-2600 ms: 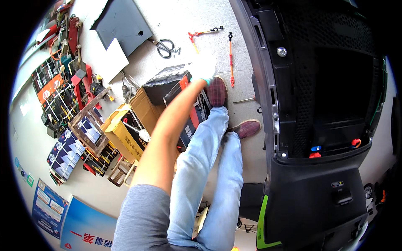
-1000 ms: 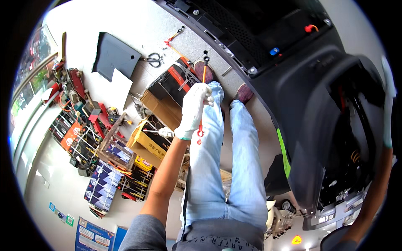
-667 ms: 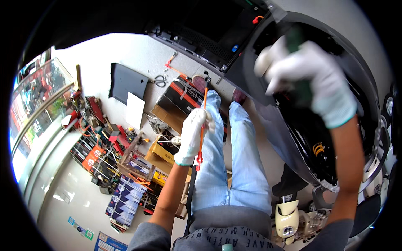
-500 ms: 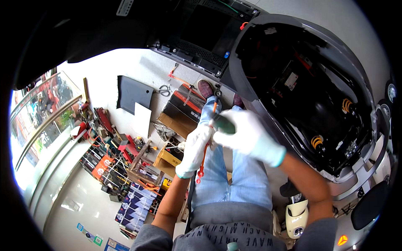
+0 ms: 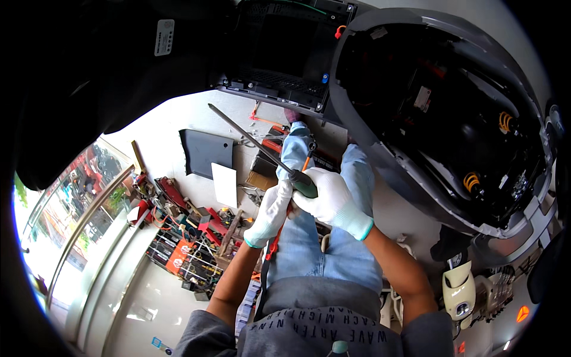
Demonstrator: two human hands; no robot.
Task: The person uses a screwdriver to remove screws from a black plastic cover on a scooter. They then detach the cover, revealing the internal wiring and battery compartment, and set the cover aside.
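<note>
My right hand (image 5: 326, 195), in a white glove with a teal cuff, is closed round the dark green handle of a screwdriver (image 5: 257, 144). The long shaft points up and to the left. Close beside it my left hand (image 5: 269, 213), gloved the same way, has its fingers closed on an orange cable (image 5: 273, 245). One end of this cable hangs below the hand; an orange length with a dark round end rises above the hands. Both hands meet over my legs, and the fingertips partly hide the cable.
A grey-rimmed scooter body (image 5: 351, 101) with a dark open interior and orange springs stands to the right. A black tray-like panel (image 5: 279, 89) lies ahead. Leftward on the floor are a dark grey sheet (image 5: 205, 153), a white sheet (image 5: 224, 185) and many scattered tools (image 5: 190, 250).
My right hand has come down and left toward the left hand. The screwdriver's shaft now shows, pointing up-left. The whole view has shifted.
</note>
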